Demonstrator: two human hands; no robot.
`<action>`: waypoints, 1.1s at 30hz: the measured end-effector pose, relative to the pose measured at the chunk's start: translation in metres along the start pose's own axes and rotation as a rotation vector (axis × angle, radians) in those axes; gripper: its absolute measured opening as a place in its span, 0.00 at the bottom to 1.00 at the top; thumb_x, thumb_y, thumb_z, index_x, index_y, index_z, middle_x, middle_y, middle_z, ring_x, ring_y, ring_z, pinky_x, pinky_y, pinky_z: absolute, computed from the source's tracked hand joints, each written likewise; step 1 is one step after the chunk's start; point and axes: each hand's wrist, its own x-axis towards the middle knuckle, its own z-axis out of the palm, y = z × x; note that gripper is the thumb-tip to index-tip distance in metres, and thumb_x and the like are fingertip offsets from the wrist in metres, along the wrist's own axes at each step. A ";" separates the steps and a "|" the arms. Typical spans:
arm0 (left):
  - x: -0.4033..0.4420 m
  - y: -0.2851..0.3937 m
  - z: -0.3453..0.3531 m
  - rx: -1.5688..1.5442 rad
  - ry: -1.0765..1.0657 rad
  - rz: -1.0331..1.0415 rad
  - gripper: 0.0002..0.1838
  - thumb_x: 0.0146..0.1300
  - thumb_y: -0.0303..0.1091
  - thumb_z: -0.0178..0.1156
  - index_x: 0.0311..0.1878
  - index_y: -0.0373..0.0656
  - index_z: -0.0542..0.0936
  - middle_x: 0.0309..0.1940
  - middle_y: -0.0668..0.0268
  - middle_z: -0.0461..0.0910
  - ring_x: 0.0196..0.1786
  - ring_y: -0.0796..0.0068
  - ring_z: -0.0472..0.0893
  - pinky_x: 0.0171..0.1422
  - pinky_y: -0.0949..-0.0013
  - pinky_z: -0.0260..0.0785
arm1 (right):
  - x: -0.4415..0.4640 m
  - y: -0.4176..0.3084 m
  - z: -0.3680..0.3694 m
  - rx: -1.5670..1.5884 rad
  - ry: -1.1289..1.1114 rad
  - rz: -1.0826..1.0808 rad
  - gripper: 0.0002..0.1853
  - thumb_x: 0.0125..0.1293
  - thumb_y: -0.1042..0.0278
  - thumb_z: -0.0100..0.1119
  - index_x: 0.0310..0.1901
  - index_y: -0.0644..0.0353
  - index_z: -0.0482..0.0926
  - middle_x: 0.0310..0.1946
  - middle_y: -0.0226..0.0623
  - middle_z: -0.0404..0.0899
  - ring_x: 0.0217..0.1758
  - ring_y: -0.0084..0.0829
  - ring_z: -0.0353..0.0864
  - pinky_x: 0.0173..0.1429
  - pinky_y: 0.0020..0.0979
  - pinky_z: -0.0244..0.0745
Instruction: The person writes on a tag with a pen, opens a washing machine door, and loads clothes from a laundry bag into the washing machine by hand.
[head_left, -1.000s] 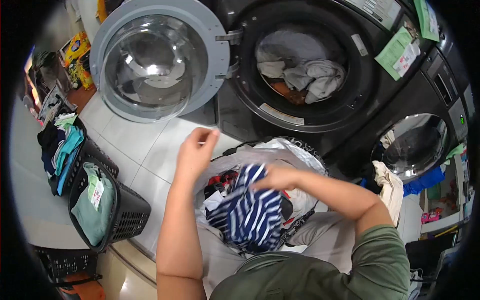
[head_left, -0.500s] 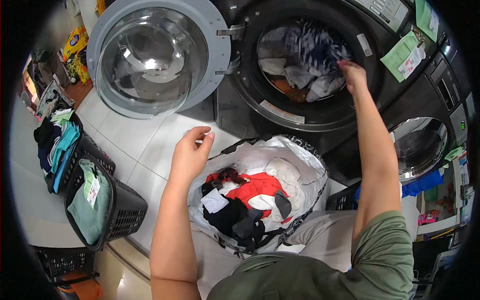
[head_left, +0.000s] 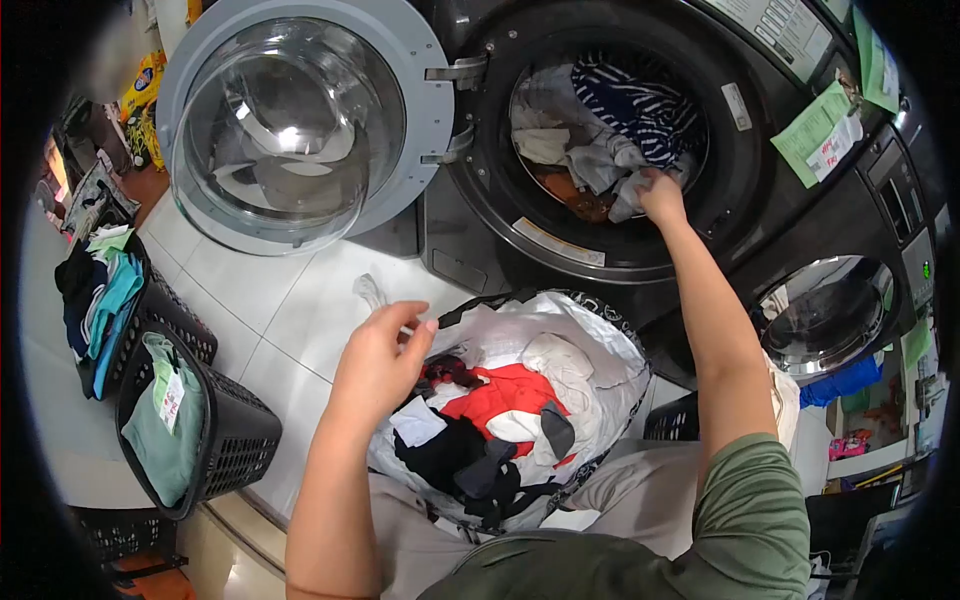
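The striped navy cloth (head_left: 635, 105) lies in the open washer drum (head_left: 708, 150), above grey, white and brown clothes. My right hand (head_left: 660, 195) is at the drum's lower right, fingers closed at a light grey garment (head_left: 630, 195); whether it grips the garment is hard to make out. Left of the laundry bag (head_left: 610, 345), my left hand (head_left: 390, 350) is raised with fingers bent and apart, holding nothing. Inside the bag are a red garment (head_left: 505, 395), black clothes (head_left: 440, 452) and white ones. A small pale thing (head_left: 368, 290) shows just behind my left hand.
The round washer door (head_left: 425, 100) hangs open at the upper left. Black baskets (head_left: 235, 440) of folded clothes stand at the left on the tiled floor (head_left: 240, 285). A second machine (head_left: 830, 300) is at the right, and green tags (head_left: 810, 135) hang at the upper right.
The striped cloth has gone from the bag into the drum and now lies there released. My right hand has moved lower at the drum opening; my left hand is slightly lower.
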 end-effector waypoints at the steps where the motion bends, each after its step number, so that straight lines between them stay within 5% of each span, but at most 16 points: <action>1: -0.003 0.001 0.001 0.006 -0.010 0.001 0.17 0.67 0.38 0.62 0.53 0.36 0.81 0.39 0.58 0.84 0.37 0.73 0.81 0.42 0.71 0.74 | 0.004 -0.014 -0.005 -0.026 -0.038 0.041 0.24 0.57 0.63 0.66 0.58 0.48 0.79 0.63 0.56 0.65 0.64 0.56 0.70 0.66 0.44 0.69; 2: -0.005 -0.001 0.002 -0.006 -0.019 -0.023 0.17 0.66 0.38 0.62 0.52 0.35 0.80 0.40 0.56 0.84 0.38 0.68 0.82 0.43 0.68 0.74 | 0.005 -0.031 -0.014 -0.049 -0.078 0.081 0.27 0.58 0.62 0.66 0.62 0.42 0.77 0.74 0.54 0.54 0.71 0.56 0.63 0.70 0.42 0.65; 4: -0.001 -0.004 0.003 -0.032 -0.028 -0.067 0.17 0.65 0.37 0.62 0.51 0.34 0.80 0.41 0.51 0.83 0.39 0.59 0.84 0.44 0.64 0.76 | 0.017 -0.035 -0.010 -0.291 -0.079 0.064 0.28 0.59 0.61 0.66 0.63 0.40 0.76 0.76 0.52 0.46 0.70 0.56 0.64 0.70 0.44 0.65; 5: 0.003 -0.004 0.002 -0.029 -0.030 -0.082 0.17 0.65 0.36 0.62 0.52 0.35 0.80 0.41 0.53 0.83 0.40 0.63 0.83 0.45 0.66 0.76 | 0.026 -0.036 -0.005 -0.411 -0.077 0.052 0.28 0.59 0.60 0.66 0.63 0.38 0.75 0.77 0.50 0.43 0.70 0.56 0.65 0.70 0.45 0.65; 8: 0.014 -0.001 -0.001 -0.051 -0.019 -0.101 0.16 0.66 0.35 0.62 0.53 0.35 0.80 0.42 0.56 0.83 0.40 0.68 0.82 0.44 0.68 0.75 | 0.091 0.041 0.054 -0.383 0.013 0.025 0.27 0.61 0.61 0.63 0.64 0.41 0.75 0.74 0.50 0.56 0.65 0.48 0.72 0.64 0.45 0.72; 10: 0.019 0.000 0.003 -0.115 -0.002 -0.072 0.17 0.66 0.36 0.62 0.52 0.34 0.80 0.42 0.53 0.82 0.40 0.62 0.83 0.42 0.66 0.76 | 0.150 0.116 0.072 0.556 -0.005 0.167 0.23 0.64 0.70 0.56 0.62 0.49 0.75 0.62 0.43 0.72 0.60 0.41 0.75 0.60 0.43 0.73; 13: 0.022 0.000 0.007 -0.120 -0.013 -0.053 0.16 0.66 0.35 0.62 0.52 0.34 0.80 0.41 0.54 0.82 0.40 0.64 0.83 0.43 0.66 0.77 | 0.120 0.065 -0.006 1.278 0.022 0.446 0.26 0.61 0.77 0.52 0.62 0.52 0.75 0.57 0.38 0.76 0.57 0.34 0.76 0.58 0.40 0.73; 16: 0.024 0.004 0.010 -0.131 -0.034 -0.063 0.16 0.66 0.35 0.62 0.52 0.34 0.80 0.41 0.54 0.82 0.40 0.65 0.83 0.43 0.66 0.77 | 0.103 0.048 -0.009 1.565 -0.060 0.393 0.29 0.57 0.81 0.51 0.61 0.51 0.76 0.50 0.33 0.78 0.42 0.28 0.75 0.47 0.32 0.73; 21: 0.022 0.006 0.011 -0.102 -0.065 -0.057 0.16 0.67 0.35 0.61 0.52 0.33 0.79 0.40 0.54 0.81 0.38 0.66 0.83 0.42 0.67 0.76 | 0.077 0.009 -0.017 1.628 -0.234 0.241 0.32 0.54 0.90 0.47 0.63 0.60 0.72 0.55 0.37 0.77 0.53 0.30 0.78 0.55 0.32 0.75; 27: 0.022 0.007 0.011 -0.105 -0.085 -0.050 0.16 0.67 0.36 0.61 0.52 0.34 0.79 0.39 0.54 0.82 0.36 0.66 0.84 0.41 0.68 0.76 | 0.090 0.015 0.006 1.627 -0.027 0.355 0.15 0.62 0.79 0.62 0.51 0.61 0.78 0.40 0.30 0.82 0.38 0.23 0.81 0.38 0.23 0.75; 31: 0.020 0.004 0.011 -0.096 -0.087 -0.025 0.17 0.67 0.36 0.61 0.52 0.34 0.79 0.39 0.54 0.82 0.36 0.65 0.84 0.41 0.67 0.76 | 0.103 0.029 0.015 1.534 -0.075 0.405 0.12 0.62 0.73 0.68 0.46 0.61 0.80 0.36 0.28 0.80 0.38 0.19 0.78 0.40 0.24 0.72; 33: 0.021 0.006 0.010 -0.092 -0.092 -0.036 0.17 0.67 0.36 0.61 0.53 0.35 0.79 0.39 0.54 0.82 0.36 0.65 0.84 0.41 0.67 0.75 | 0.097 0.013 0.012 1.452 0.104 0.328 0.12 0.62 0.72 0.68 0.46 0.60 0.80 0.35 0.26 0.79 0.38 0.19 0.77 0.43 0.24 0.71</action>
